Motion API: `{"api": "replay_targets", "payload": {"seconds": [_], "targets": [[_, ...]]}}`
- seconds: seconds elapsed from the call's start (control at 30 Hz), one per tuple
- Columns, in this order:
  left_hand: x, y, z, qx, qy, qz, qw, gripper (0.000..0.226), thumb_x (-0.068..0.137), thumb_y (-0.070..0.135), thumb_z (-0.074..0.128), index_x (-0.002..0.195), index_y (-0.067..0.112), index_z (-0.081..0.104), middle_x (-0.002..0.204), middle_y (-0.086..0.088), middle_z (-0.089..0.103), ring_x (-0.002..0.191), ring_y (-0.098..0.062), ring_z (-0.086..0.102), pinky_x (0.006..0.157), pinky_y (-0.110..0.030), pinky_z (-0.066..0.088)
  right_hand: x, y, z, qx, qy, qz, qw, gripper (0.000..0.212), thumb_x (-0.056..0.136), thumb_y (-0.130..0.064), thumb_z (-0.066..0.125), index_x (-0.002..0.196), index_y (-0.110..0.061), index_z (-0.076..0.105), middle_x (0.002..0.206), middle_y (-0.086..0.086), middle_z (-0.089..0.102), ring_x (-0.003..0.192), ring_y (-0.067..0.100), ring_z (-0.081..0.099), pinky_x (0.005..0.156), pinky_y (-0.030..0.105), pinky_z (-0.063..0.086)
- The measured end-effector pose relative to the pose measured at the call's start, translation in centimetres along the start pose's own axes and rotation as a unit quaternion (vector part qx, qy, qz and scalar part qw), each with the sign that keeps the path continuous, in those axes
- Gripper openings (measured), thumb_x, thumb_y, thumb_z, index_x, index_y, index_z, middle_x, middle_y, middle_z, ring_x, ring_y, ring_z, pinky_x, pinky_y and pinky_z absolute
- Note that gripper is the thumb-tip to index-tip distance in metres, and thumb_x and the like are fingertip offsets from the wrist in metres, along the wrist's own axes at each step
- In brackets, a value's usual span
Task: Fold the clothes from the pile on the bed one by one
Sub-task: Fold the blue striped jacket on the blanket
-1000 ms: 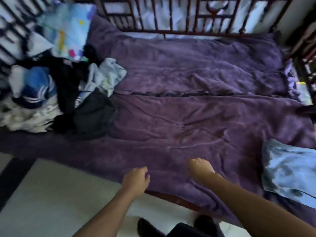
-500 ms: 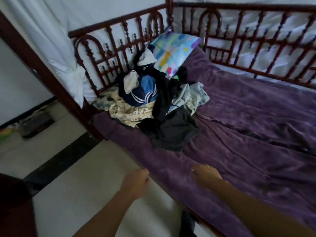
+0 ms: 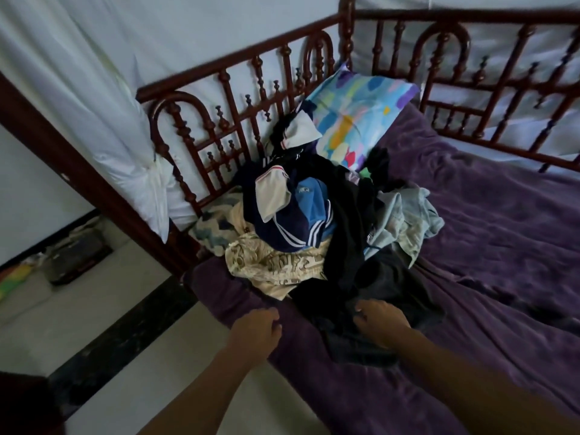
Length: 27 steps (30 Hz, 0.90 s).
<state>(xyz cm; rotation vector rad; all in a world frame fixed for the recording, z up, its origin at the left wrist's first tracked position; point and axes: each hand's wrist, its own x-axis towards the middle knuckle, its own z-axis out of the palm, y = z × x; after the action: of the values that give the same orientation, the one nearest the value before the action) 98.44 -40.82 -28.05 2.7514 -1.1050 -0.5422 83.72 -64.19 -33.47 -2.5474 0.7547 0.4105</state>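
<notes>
Right hand's (image 3: 381,328) grip gathers the dark garment (image 3: 392,277) at the lower edge of the pile (image 3: 301,215), centre frame, on the bed (image 3: 502,262); the loose, empty left hand (image 3: 255,329) should catch a second corner.

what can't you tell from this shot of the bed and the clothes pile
1. Head view: whether the right hand has a grip on the dark garment; its back hides the fingertips.
2. Head view: how many clothes the pile holds; top pieces cover the rest.
3. Head view: what the dark thing on the floor is; blurred, dim.
</notes>
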Motion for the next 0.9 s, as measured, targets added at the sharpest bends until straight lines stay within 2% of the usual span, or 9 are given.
{"api": "replay_targets", "payload": {"seconds": [0.17, 0.3, 0.43, 0.53, 0.6, 0.7, 0.77, 0.83, 0.9], "targets": [[6.7, -1.7, -1.5, 0.002, -0.009, 0.025, 1.000, 0.029, 0.092, 0.033, 0.048, 0.116, 0.021, 0.059, 0.112, 0.002, 0.064, 0.107, -0.018, 0.059, 0.086, -0.032, 0.047, 6.0, -3.0, -3.0, 0.011, 0.011, -0.001, 1.000, 0.039, 0.093, -0.040, 0.049, 0.129, -0.027, 0.054, 0.129, 0.000, 0.058, 0.115, 0.023, 0.057, 0.090, 0.033, 0.046], [13.5, -1.7, -2.2, 0.022, 0.030, 0.092, 0.995, 0.040, 0.088, 0.033, 0.055, 0.127, 0.022, 0.047, 0.121, 0.001, 0.049, 0.111, -0.019, 0.052, 0.085, -0.032, 0.047, 10.0, -3.2, -5.1, 0.038, 0.045, 0.032, 0.998, 0.040, 0.092, -0.040, 0.051, 0.130, -0.028, 0.054, 0.128, -0.001, 0.058, 0.114, 0.022, 0.058, 0.091, 0.034, 0.048], [20.8, -1.4, -1.8, 0.077, 0.033, 0.142, 0.986, 0.083, 0.087, 0.041, 0.060, 0.151, 0.028, 0.009, 0.153, -0.009, 0.020, 0.138, -0.027, 0.027, 0.105, -0.038, 0.035, 12.9, -2.3, -6.2, 0.053, 0.064, 0.097, 0.992, 0.040, 0.092, -0.041, 0.052, 0.130, -0.030, 0.053, 0.126, -0.003, 0.060, 0.112, 0.020, 0.059, 0.087, 0.032, 0.047], [26.1, -1.4, -1.4, 0.146, 0.024, 0.182, 0.972, 0.104, 0.084, 0.040, 0.065, 0.150, 0.031, -0.015, 0.159, -0.016, -0.003, 0.146, -0.035, 0.009, 0.112, -0.047, 0.025, 14.8, -1.6, -6.8, 0.064, 0.078, 0.152, 0.983, 0.038, 0.090, -0.041, 0.054, 0.126, -0.031, 0.056, 0.122, -0.004, 0.063, 0.110, 0.020, 0.060, 0.086, 0.032, 0.048], [29.1, -1.6, -1.5, 0.183, -0.004, 0.203, 0.962, 0.091, 0.088, 0.033, 0.061, 0.152, 0.032, -0.004, 0.159, -0.017, 0.001, 0.145, -0.038, 0.010, 0.111, -0.051, 0.023, 16.0, -1.6, -6.9, 0.073, 0.078, 0.186, 0.977, 0.037, 0.089, -0.041, 0.055, 0.125, -0.030, 0.057, 0.121, -0.003, 0.064, 0.110, 0.021, 0.060, 0.087, 0.032, 0.048], [32.0, -2.4, -2.4, 0.142, -0.039, 0.229, 0.962, 0.032, 0.094, 0.029, 0.048, 0.125, 0.024, 0.052, 0.135, -0.007, 0.043, 0.130, -0.030, 0.038, 0.101, -0.045, 0.031, 17.6, -2.3, -6.9, 0.096, 0.072, 0.226, 0.967, 0.037, 0.088, -0.041, 0.057, 0.123, -0.028, 0.058, 0.118, -0.001, 0.066, 0.109, 0.023, 0.061, 0.086, 0.033, 0.049], [33.2, -3.1, -4.3, -0.015, -0.046, 0.224, 0.973, 0.016, 0.094, 0.021, 0.049, 0.104, 0.014, 0.060, 0.108, -0.006, 0.057, 0.108, -0.027, 0.055, 0.088, -0.041, 0.041, 18.7, -3.2, -7.1, 0.103, 0.074, 0.235, 0.964, 0.037, 0.088, -0.042, 0.056, 0.123, -0.028, 0.057, 0.118, -0.001, 0.066, 0.109, 0.025, 0.061, 0.085, 0.033, 0.048], [33.9, -3.5, -7.5, -0.146, -0.032, 0.219, 0.964, 0.013, 0.091, 0.010, 0.055, 0.102, 0.007, 0.061, 0.098, -0.011, 0.064, 0.094, -0.030, 0.061, 0.079, -0.041, 0.047, 19.9, -4.3, -8.0, 0.099, 0.086, 0.228, 0.965, 0.040, 0.089, -0.040, 0.055, 0.128, -0.029, 0.053, 0.122, 0.001, 0.062, 0.110, 0.026, 0.060, 0.085, 0.033, 0.047], [34.0, -3.6, -11.2, -0.190, 0.023, 0.242, 0.951, 0.021, 0.086, 0.001, 0.057, 0.106, 0.005, 0.063, 0.094, -0.014, 0.068, 0.088, -0.031, 0.063, 0.074, -0.034, 0.047, 21.3, -5.3, -9.6, 0.092, 0.107, 0.210, 0.967, 0.052, 0.088, -0.039, 0.057, 0.137, -0.031, 0.041, 0.128, 0.002, 0.055, 0.113, 0.027, 0.057, 0.085, 0.035, 0.047]]}}
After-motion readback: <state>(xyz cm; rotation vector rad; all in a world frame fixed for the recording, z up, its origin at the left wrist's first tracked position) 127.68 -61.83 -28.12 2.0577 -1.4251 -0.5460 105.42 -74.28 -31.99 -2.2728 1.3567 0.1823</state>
